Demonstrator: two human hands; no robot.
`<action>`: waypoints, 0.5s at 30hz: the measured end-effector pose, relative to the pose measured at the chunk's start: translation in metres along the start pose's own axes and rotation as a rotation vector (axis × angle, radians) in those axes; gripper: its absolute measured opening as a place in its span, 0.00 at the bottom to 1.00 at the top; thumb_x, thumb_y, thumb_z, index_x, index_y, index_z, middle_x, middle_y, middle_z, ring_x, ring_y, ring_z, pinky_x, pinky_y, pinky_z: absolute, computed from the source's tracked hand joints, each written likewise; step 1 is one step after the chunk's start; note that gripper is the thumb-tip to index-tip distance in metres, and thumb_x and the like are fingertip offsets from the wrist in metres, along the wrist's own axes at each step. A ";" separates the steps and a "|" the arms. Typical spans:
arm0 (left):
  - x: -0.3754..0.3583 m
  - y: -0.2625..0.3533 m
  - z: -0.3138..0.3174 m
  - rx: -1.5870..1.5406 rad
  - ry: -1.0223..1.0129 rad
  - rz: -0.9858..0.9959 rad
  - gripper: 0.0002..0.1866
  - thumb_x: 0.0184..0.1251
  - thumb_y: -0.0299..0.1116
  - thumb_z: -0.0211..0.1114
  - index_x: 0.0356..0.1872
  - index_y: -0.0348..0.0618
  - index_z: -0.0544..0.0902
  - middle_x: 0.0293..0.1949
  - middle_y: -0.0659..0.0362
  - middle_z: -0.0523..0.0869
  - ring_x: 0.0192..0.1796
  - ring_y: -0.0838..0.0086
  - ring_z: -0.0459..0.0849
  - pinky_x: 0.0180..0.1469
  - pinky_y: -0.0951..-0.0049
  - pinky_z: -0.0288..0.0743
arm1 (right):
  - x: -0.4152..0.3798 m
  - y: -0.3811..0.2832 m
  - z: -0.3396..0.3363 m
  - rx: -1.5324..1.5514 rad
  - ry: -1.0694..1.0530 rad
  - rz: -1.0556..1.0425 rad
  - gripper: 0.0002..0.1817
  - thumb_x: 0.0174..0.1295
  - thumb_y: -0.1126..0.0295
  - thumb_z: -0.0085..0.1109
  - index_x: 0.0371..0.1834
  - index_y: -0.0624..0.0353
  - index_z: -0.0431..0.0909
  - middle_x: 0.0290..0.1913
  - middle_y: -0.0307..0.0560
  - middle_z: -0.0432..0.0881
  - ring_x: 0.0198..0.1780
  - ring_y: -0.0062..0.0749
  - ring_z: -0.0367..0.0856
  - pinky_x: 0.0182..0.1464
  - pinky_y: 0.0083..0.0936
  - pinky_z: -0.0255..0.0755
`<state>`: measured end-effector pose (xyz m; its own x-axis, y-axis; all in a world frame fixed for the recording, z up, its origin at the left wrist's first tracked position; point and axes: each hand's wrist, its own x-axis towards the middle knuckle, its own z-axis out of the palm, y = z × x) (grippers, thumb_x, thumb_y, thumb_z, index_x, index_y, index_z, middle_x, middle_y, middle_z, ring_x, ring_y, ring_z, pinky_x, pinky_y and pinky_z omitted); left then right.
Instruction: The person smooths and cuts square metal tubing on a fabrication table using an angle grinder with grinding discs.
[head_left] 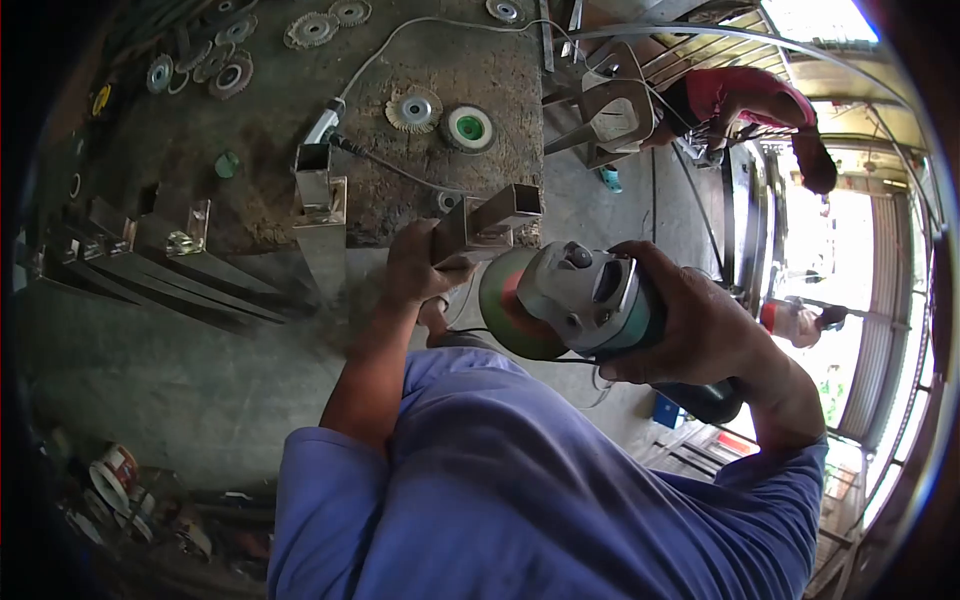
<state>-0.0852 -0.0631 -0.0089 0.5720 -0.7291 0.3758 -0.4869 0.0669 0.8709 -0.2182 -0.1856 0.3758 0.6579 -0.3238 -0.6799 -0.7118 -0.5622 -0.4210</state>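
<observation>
My right hand [690, 320] is wrapped round the body of an angle grinder [585, 290], its grey gear head turned up towards me. The grinder's green and red disc [510, 305] faces left, close beside the metal piece in my other hand. With my left hand [415, 262] I grip a shiny piece of square metal tube [485, 222] at the front edge of the workbench [290, 75]. The tube's open end points right, and a shorter section joins it at an angle. Part of the disc is hidden behind the gear head.
Several abrasive wheels lie on the bench, among them a flap wheel [413, 109] and a green-centred disc [468, 129]. A cable connector [322, 127] and grey cord cross it. More square tubes [185, 240] lean at the left. Another person [750, 100] bends over at the upper right, near a chair [615, 115].
</observation>
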 end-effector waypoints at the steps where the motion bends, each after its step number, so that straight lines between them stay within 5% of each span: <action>1: -0.002 -0.002 0.001 -0.003 0.004 -0.012 0.37 0.28 0.43 0.87 0.44 0.38 0.80 0.35 0.48 0.83 0.38 0.48 0.84 0.42 0.53 0.78 | 0.003 0.000 0.000 0.002 -0.005 0.019 0.50 0.43 0.58 0.82 0.68 0.62 0.63 0.45 0.55 0.86 0.47 0.45 0.87 0.51 0.36 0.78; 15: 0.001 0.003 -0.003 0.027 0.060 0.041 0.41 0.24 0.43 0.88 0.47 0.41 0.78 0.38 0.50 0.82 0.40 0.49 0.83 0.44 0.54 0.78 | 0.028 0.006 -0.008 0.001 -0.070 0.045 0.52 0.40 0.62 0.83 0.69 0.63 0.61 0.46 0.55 0.86 0.47 0.43 0.88 0.53 0.34 0.78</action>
<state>-0.0842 -0.0613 -0.0046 0.5893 -0.6842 0.4297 -0.5277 0.0767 0.8460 -0.2024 -0.2044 0.3593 0.6065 -0.2944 -0.7385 -0.7404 -0.5475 -0.3899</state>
